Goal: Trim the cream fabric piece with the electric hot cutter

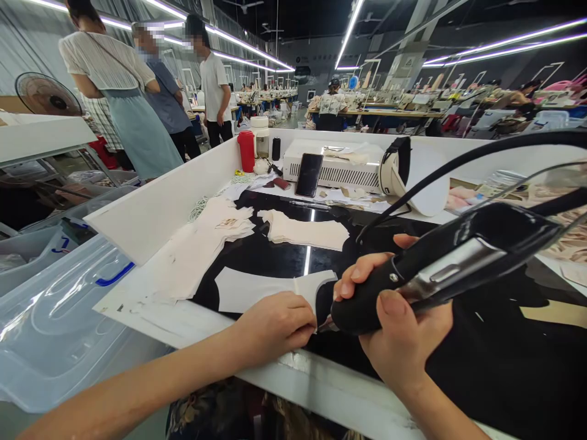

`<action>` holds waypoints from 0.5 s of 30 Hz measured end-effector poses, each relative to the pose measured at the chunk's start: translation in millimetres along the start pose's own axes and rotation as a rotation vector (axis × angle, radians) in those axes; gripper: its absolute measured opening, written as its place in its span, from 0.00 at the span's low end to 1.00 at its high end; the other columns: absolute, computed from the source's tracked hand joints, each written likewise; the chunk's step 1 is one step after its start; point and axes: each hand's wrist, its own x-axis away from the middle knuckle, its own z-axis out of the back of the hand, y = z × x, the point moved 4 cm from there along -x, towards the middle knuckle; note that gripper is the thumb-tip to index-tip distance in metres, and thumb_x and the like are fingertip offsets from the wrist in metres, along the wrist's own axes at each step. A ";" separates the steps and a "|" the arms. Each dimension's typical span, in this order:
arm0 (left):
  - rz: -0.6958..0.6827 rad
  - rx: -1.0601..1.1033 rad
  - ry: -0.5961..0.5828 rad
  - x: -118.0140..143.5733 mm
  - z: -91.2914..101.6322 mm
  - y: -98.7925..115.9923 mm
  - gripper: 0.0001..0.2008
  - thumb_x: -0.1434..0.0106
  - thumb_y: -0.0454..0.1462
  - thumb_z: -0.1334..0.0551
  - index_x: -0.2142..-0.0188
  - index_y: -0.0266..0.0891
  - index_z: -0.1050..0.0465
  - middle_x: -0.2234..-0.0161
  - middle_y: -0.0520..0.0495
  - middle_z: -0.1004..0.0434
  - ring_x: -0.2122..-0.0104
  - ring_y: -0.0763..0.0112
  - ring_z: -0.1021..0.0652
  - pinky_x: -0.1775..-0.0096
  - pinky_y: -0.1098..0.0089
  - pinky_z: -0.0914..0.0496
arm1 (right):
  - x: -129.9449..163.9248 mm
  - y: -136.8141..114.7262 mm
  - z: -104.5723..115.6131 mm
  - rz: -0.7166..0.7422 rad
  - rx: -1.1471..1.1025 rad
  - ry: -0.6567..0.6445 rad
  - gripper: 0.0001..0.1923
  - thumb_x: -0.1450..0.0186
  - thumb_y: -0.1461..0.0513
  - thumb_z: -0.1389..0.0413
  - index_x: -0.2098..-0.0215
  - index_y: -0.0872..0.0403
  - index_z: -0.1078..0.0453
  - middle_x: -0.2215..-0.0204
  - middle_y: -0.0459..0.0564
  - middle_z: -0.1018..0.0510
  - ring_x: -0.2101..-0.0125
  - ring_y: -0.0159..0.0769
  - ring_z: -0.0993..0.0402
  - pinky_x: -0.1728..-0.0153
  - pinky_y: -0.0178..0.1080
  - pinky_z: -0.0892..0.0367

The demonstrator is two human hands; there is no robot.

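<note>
My right hand [398, 324] grips a black handheld tool [440, 263] with a metal plate and a black cable running up to the right. Its tip meets the right end of a white fabric piece [261, 288] lying on the black worktop [495, 360]. My left hand [275, 322] rests on that piece, fingers pinching its edge beside the tool's tip. A folded stack of cream fabric pieces [305, 231] lies further back, and more cream pieces [202, 250] spread along the left side.
A white wall [156, 208] borders the table. At the back stand a white machine [339, 165], a black phone [309, 175], a red flask [247, 150] and a white headset [398, 171]. Clear plastic bins [55, 311] sit left. Three people stand far left.
</note>
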 end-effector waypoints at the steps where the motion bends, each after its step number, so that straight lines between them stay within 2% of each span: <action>1: 0.004 0.010 0.001 0.3 -0.6 -0.7 0.06 0.22 0.31 0.36 0.57 0.39 0.20 0.59 0.49 0.16 0.58 0.67 0.18 0.54 0.70 0.26 | -0.2 0.5 0.0 0.009 0.007 0.004 0.27 0.30 0.51 0.26 0.39 0.44 0.30 0.67 0.41 0.21 0.75 0.36 0.23 0.75 0.41 0.21; 15: -0.050 0.011 0.050 2.0 -2.6 -2.0 0.07 0.19 0.34 0.36 0.56 0.39 0.19 0.58 0.47 0.15 0.59 0.65 0.17 0.55 0.69 0.26 | 1.3 2.0 1.7 0.044 0.021 -0.013 0.27 0.31 0.53 0.26 0.39 0.46 0.29 0.67 0.42 0.20 0.76 0.38 0.22 0.75 0.42 0.22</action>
